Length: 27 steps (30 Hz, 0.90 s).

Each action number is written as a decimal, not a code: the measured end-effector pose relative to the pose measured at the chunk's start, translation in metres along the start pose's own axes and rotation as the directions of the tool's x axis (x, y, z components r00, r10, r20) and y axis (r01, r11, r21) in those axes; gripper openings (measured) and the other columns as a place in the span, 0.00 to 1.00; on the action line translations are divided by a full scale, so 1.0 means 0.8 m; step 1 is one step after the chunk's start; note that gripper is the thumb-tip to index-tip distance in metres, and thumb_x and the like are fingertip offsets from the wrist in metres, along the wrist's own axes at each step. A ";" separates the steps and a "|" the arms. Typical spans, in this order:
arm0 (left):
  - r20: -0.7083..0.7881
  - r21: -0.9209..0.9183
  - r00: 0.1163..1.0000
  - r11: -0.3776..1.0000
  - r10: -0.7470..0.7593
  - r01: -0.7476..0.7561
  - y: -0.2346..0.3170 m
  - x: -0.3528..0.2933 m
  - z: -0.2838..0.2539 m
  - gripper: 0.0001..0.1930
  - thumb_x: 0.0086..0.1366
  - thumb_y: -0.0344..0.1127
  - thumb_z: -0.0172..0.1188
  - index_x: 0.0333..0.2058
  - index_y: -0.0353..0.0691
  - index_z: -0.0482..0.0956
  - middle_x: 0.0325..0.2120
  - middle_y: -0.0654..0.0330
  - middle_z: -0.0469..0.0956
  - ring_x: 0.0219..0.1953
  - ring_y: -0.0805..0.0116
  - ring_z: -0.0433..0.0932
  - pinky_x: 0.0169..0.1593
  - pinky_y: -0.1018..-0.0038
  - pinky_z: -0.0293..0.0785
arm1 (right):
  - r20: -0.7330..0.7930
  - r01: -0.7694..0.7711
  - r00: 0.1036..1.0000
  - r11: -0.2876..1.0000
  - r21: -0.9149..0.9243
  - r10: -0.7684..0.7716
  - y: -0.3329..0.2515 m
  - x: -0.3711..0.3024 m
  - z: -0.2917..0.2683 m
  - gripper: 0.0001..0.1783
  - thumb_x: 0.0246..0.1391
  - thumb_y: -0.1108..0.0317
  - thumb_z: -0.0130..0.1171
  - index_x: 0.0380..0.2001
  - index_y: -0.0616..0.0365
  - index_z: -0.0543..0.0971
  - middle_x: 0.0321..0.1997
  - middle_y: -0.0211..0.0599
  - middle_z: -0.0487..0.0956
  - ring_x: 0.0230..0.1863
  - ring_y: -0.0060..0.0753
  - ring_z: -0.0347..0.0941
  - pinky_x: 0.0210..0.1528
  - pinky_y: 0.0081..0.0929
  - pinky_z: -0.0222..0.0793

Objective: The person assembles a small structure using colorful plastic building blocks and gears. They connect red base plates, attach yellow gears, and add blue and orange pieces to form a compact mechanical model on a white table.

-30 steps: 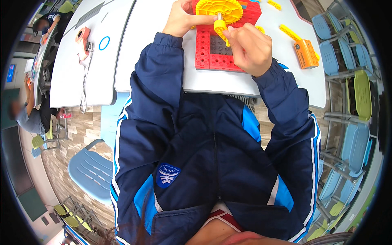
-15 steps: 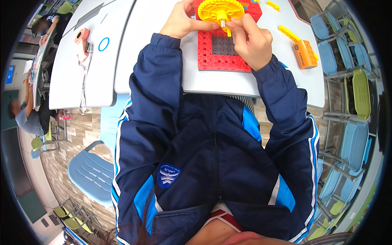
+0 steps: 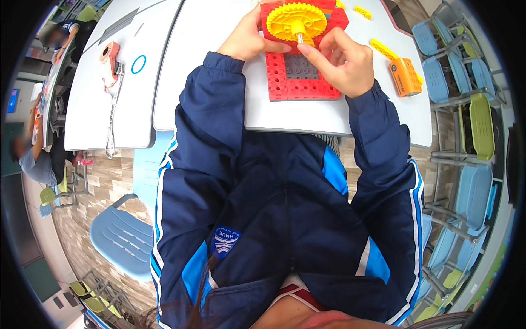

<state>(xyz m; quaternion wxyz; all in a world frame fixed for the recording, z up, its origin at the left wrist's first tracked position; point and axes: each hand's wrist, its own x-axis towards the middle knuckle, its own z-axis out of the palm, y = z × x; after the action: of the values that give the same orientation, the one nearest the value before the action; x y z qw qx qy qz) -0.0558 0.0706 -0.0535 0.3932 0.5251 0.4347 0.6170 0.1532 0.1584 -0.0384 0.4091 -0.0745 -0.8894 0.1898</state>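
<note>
A large yellow gear wheel (image 3: 285, 24) stands upright against a red brick frame, with a grey axle (image 3: 300, 39) sticking out of its hub toward me. My left hand (image 3: 246, 39) grips the frame's left side, its thumb lying below the gear. The fingers of my right hand (image 3: 348, 61) are bent around a small yellow piece (image 3: 309, 41) beside the axle; its shape is mostly hidden. The thumb tip lies close to the axle end. Beneath sits a red brick base (image 3: 304, 89) with a dark grey studded plate (image 3: 299, 67) set in it.
To the right on the white table (image 3: 296, 118) lie a yellow beam (image 3: 383, 49) and an orange box (image 3: 405, 77). Another short yellow beam (image 3: 362, 12) is farther back. A roll of tape (image 3: 109, 52) and a white strap (image 3: 113, 109) lie on the left table. Other people sit far left.
My right thumb has slid up to the axle end, and the small yellow piece no longer hangs below the axle. The gear faces me more fully. My left hand keeps its grip.
</note>
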 end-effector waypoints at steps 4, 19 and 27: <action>-0.025 0.391 0.998 0.919 0.060 -0.046 -0.027 0.000 -0.020 0.27 0.50 0.26 0.76 0.51 0.38 0.79 0.46 0.60 0.83 0.48 0.68 0.81 0.58 0.70 0.74 | 0.141 -0.138 0.982 0.988 0.065 0.128 0.010 -0.007 0.003 0.19 0.55 0.59 0.70 0.19 0.60 0.79 0.13 0.32 0.77 0.15 0.25 0.76 0.21 0.19 0.69; -0.055 0.354 0.987 0.921 -0.151 0.160 -0.004 -0.006 -0.009 0.24 0.48 0.23 0.76 0.47 0.33 0.82 0.42 0.58 0.85 0.45 0.69 0.81 0.55 0.72 0.75 | -0.103 -0.080 0.986 0.915 0.397 0.130 -0.024 -0.004 0.028 0.07 0.64 0.68 0.61 0.37 0.61 0.81 0.18 0.29 0.78 0.18 0.17 0.74 0.21 0.17 0.67; -0.055 0.350 0.988 0.924 -0.143 0.153 -0.004 -0.009 -0.011 0.24 0.48 0.24 0.75 0.47 0.32 0.82 0.42 0.57 0.85 0.45 0.69 0.82 0.54 0.72 0.75 | -0.084 0.018 0.996 0.938 0.347 0.013 -0.032 -0.024 0.037 0.29 0.58 0.77 0.64 0.60 0.64 0.64 0.16 0.24 0.75 0.17 0.08 0.66 0.22 0.10 0.56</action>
<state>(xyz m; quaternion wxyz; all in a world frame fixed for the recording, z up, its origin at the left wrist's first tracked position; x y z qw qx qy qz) -0.0637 0.0638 -0.0594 0.3318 0.5440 0.5821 0.5051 0.1439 0.1215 -0.0591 0.4536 -0.0079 -0.8237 0.3401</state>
